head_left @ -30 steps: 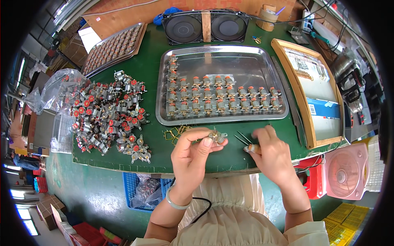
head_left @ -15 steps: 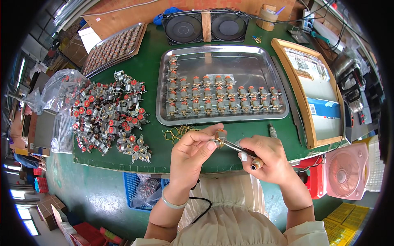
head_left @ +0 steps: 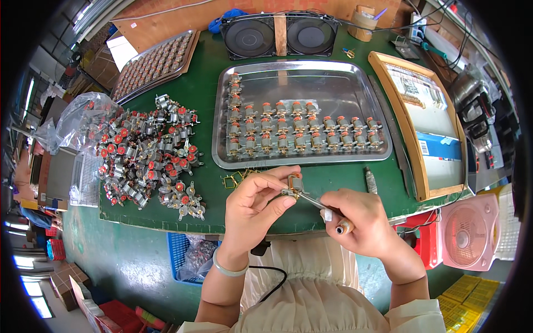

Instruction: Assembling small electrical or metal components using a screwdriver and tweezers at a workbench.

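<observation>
Between the fingers of my left hand (head_left: 252, 205) is a small motor (head_left: 295, 181), a grey metal can with an orange-red top and brass-coloured metal at its base. My right hand (head_left: 361, 219) is closed around a slim metal tool (head_left: 312, 201), whose tip meets the motor's lower end. The tan round end (head_left: 344, 226) of a handle sticks out of that fist, and a white wrap (head_left: 327, 214) shows by the fingers. Beyond my hands lies a metal tray (head_left: 302, 162) with rows of similar motors (head_left: 300, 141). Small brass frames (head_left: 230, 181) lie beside my left hand.
A large heap of loose motors (head_left: 150, 155) covers the table's left side. Behind it stands another filled tray (head_left: 152, 66). Two black fans (head_left: 250, 40) are at the back. A wooden frame (head_left: 419, 188) and a grey cylindrical piece (head_left: 370, 180) are on the right.
The motor has tilted and shifted slightly left, with more of its body showing. My left fingers have shifted their grip, and the tool's tip remains at it.
</observation>
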